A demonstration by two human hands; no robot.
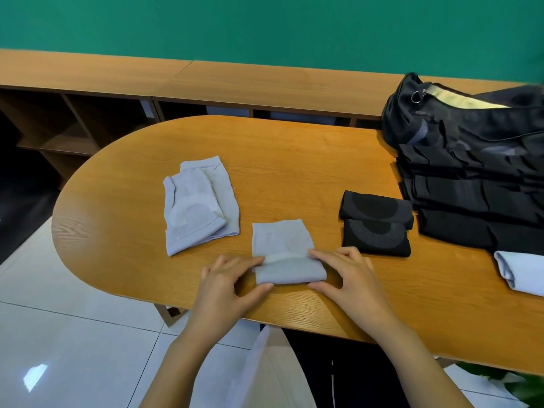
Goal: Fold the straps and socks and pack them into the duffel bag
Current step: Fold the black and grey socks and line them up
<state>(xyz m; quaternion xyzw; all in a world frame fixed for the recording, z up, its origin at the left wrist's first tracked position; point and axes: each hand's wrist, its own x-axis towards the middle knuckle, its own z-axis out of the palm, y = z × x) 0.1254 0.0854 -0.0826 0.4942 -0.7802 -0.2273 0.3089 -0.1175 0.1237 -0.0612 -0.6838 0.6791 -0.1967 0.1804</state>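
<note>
Grey sock [287, 260] half-folded at the near edge of the bench [294, 160], left hand [226, 278] and right hand [350, 275] pinching its ends; black socks [375, 223] folded, grey pair [197, 204] waiting, packing the duffel bag [459, 122] looks yet to come.

Both hands [290, 278] pinch a folded grey sock [287, 259] on the wooden table [294, 160].

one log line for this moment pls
step: folding grey sock | left hand: pinches its left edge | right hand: pinches its right edge | black socks: folded, on table | duffel bag: far right
</note>
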